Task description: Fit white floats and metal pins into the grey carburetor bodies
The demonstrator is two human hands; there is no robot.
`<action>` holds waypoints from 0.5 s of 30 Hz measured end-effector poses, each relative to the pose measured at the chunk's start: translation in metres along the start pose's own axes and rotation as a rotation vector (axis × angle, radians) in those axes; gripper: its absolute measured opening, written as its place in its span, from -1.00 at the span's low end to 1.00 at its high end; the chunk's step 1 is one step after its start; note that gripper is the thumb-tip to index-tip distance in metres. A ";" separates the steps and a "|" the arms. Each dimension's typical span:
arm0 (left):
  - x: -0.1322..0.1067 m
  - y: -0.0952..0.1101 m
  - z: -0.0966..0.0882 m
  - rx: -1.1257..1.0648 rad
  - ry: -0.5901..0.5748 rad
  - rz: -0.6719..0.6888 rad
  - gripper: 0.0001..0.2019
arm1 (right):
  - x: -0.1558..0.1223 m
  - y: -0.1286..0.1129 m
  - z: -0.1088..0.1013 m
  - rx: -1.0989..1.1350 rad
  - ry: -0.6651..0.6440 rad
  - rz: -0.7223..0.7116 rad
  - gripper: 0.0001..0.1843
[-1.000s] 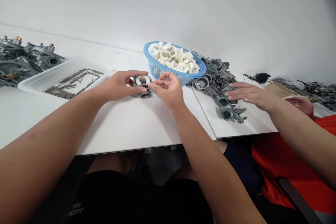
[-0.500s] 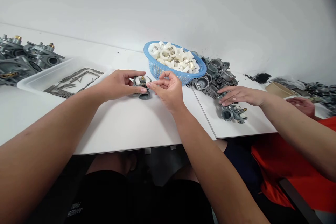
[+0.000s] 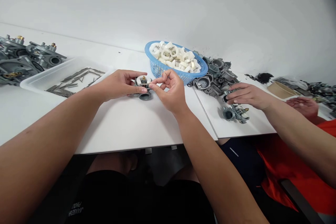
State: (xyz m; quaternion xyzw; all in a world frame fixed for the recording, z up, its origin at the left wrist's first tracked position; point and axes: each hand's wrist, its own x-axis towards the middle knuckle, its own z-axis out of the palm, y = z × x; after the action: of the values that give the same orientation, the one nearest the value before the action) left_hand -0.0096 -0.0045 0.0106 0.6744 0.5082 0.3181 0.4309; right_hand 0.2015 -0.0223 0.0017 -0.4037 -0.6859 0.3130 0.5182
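My left hand [image 3: 119, 84] grips a grey metal carburetor body [image 3: 145, 96] on the white table, thumb in front and fingers behind. A white plastic float [image 3: 140, 78] sits in the top of that body, around an upright brass piece. My right hand [image 3: 171, 91] is at the body's right side, thumb and forefinger pinched together beside the float. Whatever lies between those fingertips is too small to make out. Behind my right hand stands a blue plastic basket [image 3: 154, 63] heaped with white floats [image 3: 174, 56].
Left of my hands is a translucent tray [image 3: 31, 83] of thin metal pins [image 3: 76, 77], with several carburetors [image 3: 43, 56] beyond it. To the right, a co-worker's hand [image 3: 248, 96] is over carburetor parts [image 3: 235, 113], near a pile of grey bodies [image 3: 217, 71].
The co-worker's hand has moved slightly right and back, exposing another metal part under it. My hands keep nearly the same hold, and the whole view has shifted a little.
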 end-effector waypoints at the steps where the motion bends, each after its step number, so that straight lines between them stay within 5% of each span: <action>1: 0.000 0.001 0.000 -0.015 -0.001 -0.004 -0.18 | -0.001 -0.001 0.000 -0.002 -0.003 -0.011 -0.62; 15: -0.001 -0.003 -0.003 -0.081 -0.041 0.077 -0.26 | -0.002 -0.004 -0.001 0.058 -0.030 -0.005 -0.60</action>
State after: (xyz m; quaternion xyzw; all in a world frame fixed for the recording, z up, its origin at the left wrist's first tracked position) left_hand -0.0138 -0.0039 0.0092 0.6819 0.4594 0.3410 0.4558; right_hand 0.2019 -0.0256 0.0042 -0.3819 -0.6853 0.3377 0.5201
